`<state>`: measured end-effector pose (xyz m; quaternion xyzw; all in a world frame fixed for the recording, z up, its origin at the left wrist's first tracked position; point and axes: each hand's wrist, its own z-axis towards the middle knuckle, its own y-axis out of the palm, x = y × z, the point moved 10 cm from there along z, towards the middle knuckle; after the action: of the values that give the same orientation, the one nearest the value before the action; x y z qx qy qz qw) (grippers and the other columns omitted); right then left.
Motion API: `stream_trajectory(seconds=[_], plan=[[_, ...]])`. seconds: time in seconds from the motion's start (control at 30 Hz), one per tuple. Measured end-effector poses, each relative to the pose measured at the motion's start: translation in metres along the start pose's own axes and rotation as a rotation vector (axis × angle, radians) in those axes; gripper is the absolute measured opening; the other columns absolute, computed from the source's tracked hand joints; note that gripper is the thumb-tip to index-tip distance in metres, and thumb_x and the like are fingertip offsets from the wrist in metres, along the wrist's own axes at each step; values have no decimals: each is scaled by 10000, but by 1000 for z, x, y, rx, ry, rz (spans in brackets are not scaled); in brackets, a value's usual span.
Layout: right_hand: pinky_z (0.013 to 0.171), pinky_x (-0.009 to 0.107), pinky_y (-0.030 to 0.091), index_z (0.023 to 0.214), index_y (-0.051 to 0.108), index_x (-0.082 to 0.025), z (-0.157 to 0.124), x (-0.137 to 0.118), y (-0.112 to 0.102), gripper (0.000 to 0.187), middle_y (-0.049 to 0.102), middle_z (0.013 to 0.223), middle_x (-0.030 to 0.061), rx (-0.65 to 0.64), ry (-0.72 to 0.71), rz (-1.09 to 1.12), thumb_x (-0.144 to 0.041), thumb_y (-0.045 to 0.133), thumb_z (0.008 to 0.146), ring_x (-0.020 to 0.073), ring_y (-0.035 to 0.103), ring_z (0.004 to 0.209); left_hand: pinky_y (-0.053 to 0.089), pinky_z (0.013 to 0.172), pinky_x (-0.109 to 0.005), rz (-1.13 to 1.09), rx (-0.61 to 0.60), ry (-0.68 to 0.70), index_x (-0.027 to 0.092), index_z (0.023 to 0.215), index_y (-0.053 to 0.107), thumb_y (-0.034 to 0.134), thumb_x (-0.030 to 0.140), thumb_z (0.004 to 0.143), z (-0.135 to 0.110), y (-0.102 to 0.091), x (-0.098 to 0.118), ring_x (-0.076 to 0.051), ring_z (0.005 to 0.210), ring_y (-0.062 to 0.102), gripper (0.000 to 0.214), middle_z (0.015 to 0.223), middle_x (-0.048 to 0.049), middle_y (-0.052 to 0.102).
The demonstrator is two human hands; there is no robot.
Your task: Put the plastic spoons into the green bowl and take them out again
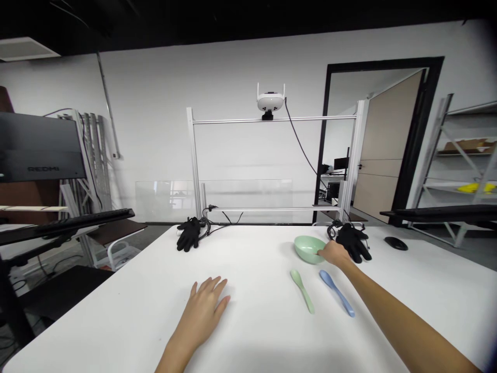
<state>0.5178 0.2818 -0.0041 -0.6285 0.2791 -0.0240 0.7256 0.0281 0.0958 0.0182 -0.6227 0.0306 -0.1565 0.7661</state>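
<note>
A light green bowl (306, 249) stands toward the back right of the white table, slightly tilted as it appears. My right hand (334, 254) grips its right rim, the thumb side reaching inside; some fingers are hidden behind the wall. Nearer to me lie a green spoon (303, 291) and, to its right beside my forearm, a blue spoon (337, 293). Both have their bowls pointing away from me. On the left part of the table my left hand (205, 311) rests palm down, its fingers spread and holding nothing.
A black glove (189, 234) with cables lies at the back left, another black glove (353, 242) just right of the bowl. A black mouse (396, 243) sits farther right. An aluminium frame (272, 209) with a white camera device (271, 101) rises behind the white table (248, 342).
</note>
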Motion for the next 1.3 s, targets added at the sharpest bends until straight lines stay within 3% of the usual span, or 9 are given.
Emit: stream_trajectory(seconds=[0.2,0.53,0.87,1.1,1.3], plan=[[781,385,571,1189,714,-53,-4,3,-2,591,706,1173,284,8,53,20,-419,706,726,372,717,1063,285,1202,-618,-13,23,10,275,1480,541,365,488,1045,1,0,0,-328,1464,435,515,1551,-83,537],[778,370,566,1168,733,-60,-7,0,-5,606,718,1148,287,7,45,12,-450,730,704,348,721,1047,277,1211,-608,-5,6,4,271,1487,533,361,486,1052,-1,0,2,-320,1471,427,515,1561,-78,526],[834,392,523,974,783,-126,-20,-3,-17,494,746,1086,229,-4,-67,11,-532,525,862,365,696,1079,283,1205,-604,-20,21,10,285,1483,536,364,487,1048,0,-1,1,-321,1463,436,510,1553,-75,536],[870,386,507,1205,726,-161,-59,8,-55,602,730,1202,178,191,-194,16,-580,390,933,351,663,1126,290,1200,-602,-23,43,21,293,1481,539,366,494,1045,0,-2,1,-324,1459,441,510,1542,-75,548],[977,380,490,1278,660,-156,-110,17,-67,619,692,1308,144,304,-316,93,-599,377,951,313,620,1210,279,1205,-606,-17,36,20,263,1489,530,358,485,1045,2,-1,3,-323,1473,420,524,1555,-82,532]])
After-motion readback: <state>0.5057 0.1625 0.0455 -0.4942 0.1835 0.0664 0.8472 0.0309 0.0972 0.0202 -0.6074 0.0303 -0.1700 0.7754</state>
